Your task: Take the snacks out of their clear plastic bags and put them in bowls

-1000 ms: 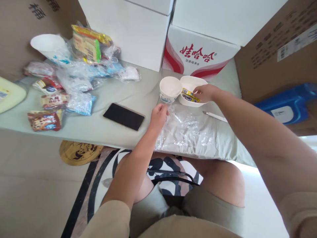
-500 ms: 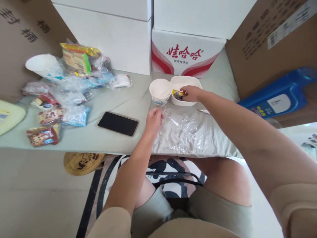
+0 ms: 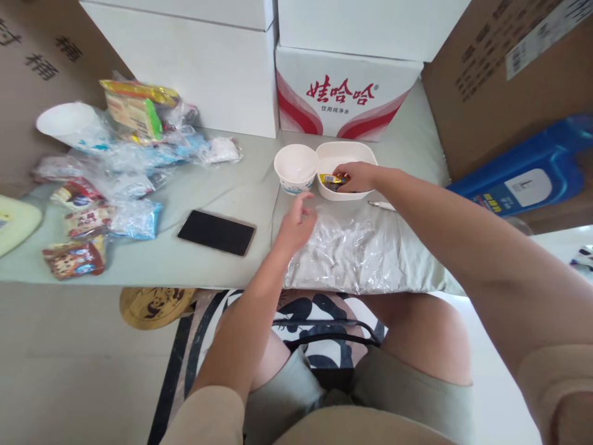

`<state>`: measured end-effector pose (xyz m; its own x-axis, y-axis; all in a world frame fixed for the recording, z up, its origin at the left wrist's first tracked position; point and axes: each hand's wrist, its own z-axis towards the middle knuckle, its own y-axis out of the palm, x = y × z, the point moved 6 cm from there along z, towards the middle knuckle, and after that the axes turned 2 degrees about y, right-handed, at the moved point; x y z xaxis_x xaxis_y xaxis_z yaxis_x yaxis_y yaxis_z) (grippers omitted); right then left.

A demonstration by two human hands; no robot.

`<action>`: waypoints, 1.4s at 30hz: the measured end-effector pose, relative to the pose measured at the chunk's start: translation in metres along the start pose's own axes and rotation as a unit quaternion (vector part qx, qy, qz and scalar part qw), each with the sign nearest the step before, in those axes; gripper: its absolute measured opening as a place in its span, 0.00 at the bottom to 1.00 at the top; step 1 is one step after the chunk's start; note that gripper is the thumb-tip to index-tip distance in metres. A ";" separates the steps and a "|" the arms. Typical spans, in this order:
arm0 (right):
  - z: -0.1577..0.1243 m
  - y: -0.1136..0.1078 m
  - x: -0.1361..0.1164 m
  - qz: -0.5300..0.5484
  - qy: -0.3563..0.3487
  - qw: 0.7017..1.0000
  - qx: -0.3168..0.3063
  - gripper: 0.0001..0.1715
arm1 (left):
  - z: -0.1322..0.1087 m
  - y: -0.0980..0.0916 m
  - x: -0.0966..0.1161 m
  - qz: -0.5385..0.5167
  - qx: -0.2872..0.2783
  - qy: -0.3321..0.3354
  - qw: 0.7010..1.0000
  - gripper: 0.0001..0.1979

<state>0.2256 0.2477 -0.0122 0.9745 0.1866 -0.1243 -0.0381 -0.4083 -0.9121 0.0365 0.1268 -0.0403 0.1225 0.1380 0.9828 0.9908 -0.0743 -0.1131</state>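
My right hand [image 3: 357,177] reaches into a white oval plastic bowl [image 3: 369,150], its fingers closed on a small yellow-and-dark snack packet [image 3: 330,180] near the bowl's left side. My left hand [image 3: 298,224] is just in front of a white paper cup [image 3: 296,168] with a blue print. Its index finger points forward, apart from the thumb, and nothing shows in it. The cup stands upright against the bowl's left side. Below both hands, a clear crinkled plastic bag [image 3: 356,247] lies spread on the cloth.
A black phone [image 3: 217,232] lies left of my left hand. Farther left are several wrapped snacks [image 3: 76,256] and a tipped paper cup [image 3: 69,127]. A white pen-like tool [image 3: 381,205] lies under my right forearm. A blue bottle [image 3: 523,173] leans at right; cartons [image 3: 343,93] stand behind.
My left hand has opened its pinch, raising the index finger towards the cup. My right hand stays in the bowl with the packet. The view has shifted slightly.
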 end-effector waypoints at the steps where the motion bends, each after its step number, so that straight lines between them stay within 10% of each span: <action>1: -0.001 0.001 -0.002 -0.003 -0.005 1.000 -0.001 0.35 | 0.000 0.007 0.001 0.047 -0.029 0.028 0.998 0.25; 8: -0.011 0.008 -0.015 -0.010 -0.063 0.998 -0.011 0.34 | 0.007 0.041 0.006 0.270 -0.056 0.143 0.950 0.31; 17: -0.027 0.005 -0.006 0.025 -0.063 0.996 -0.064 0.27 | 0.014 0.047 0.010 0.241 -0.024 0.156 0.958 0.27; 24: -0.101 -0.021 0.001 0.131 -0.054 0.958 0.248 0.26 | 0.009 0.028 0.013 0.161 0.003 0.108 0.981 0.20; 27: -0.164 0.017 -0.001 0.203 -0.050 0.927 0.312 0.21 | 0.003 0.013 0.015 0.148 0.001 0.099 0.984 0.20; 33: -0.207 0.117 -0.030 0.173 -0.153 0.960 0.156 0.24 | 0.007 -0.010 0.005 0.172 -0.013 0.122 0.977 0.28; 39: -0.225 0.131 -0.017 0.122 -0.145 0.975 0.119 0.47 | -0.012 -0.058 0.020 0.173 0.199 0.127 0.956 0.14; 42: -0.240 0.137 -0.008 0.110 -0.139 0.975 0.133 0.45 | -0.045 -0.043 0.036 0.232 0.114 0.216 0.942 0.07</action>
<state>0.2656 -0.0248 -0.0424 0.8400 0.3712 -0.3958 -0.3315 -0.2263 -0.9159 -0.0044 0.0910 0.0066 0.5595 -0.2756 0.7817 0.8288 0.1926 -0.5253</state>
